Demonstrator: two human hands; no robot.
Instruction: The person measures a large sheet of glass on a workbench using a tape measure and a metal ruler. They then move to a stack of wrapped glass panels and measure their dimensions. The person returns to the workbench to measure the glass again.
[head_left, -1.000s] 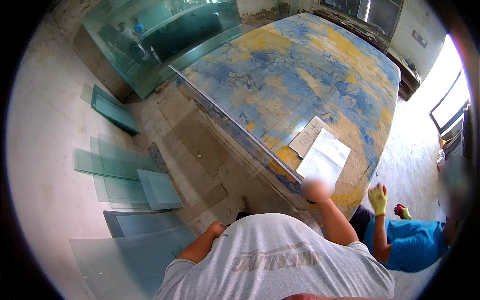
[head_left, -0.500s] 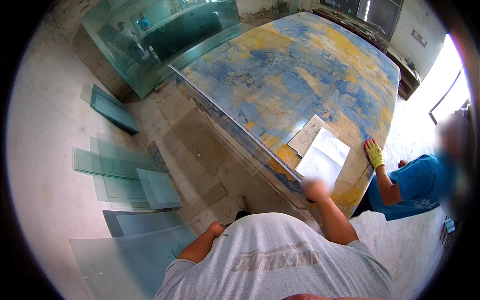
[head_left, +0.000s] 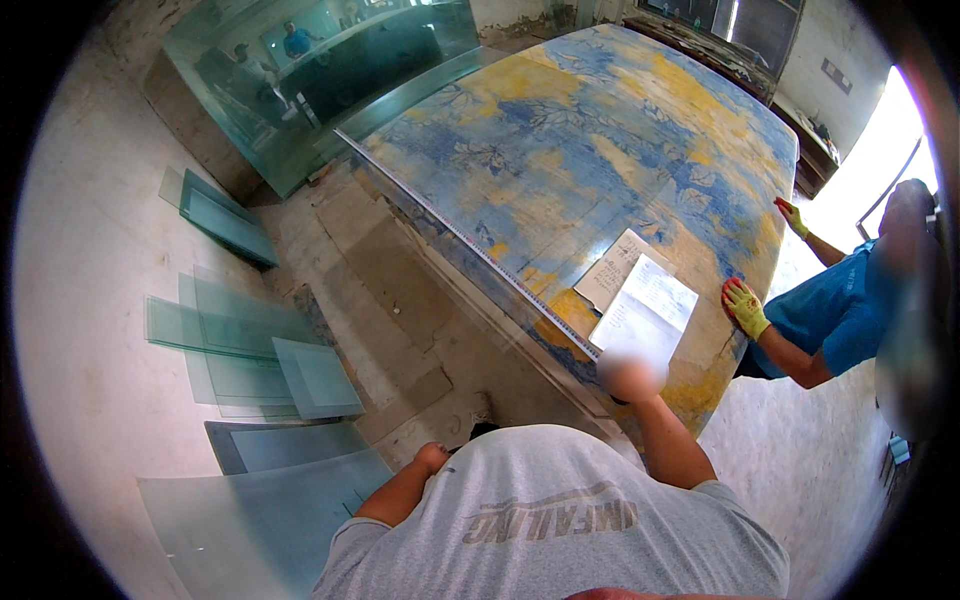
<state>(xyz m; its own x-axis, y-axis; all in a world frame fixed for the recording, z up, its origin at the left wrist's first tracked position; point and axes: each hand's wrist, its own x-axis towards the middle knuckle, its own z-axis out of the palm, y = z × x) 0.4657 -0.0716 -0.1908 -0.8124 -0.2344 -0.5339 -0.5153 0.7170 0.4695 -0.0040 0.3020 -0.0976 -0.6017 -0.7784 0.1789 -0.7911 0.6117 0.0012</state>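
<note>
Right hand rests at the tabletop edge, touching the papers lying just ahead; grip unclear. Left hand hangs low, apparently empty.

Bright daylight floods in from a blown-out doorway at two o'clock; fisheye bending and black vignette ring the rim; shadows stay soft.

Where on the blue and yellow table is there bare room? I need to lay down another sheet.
Most of the table is bare, from the long ruler on its near-left edge to the far end. The near-right corner is crowded: the papers, the right hand and a co-worker's gloved hand. The left hand hangs off the table.
</note>
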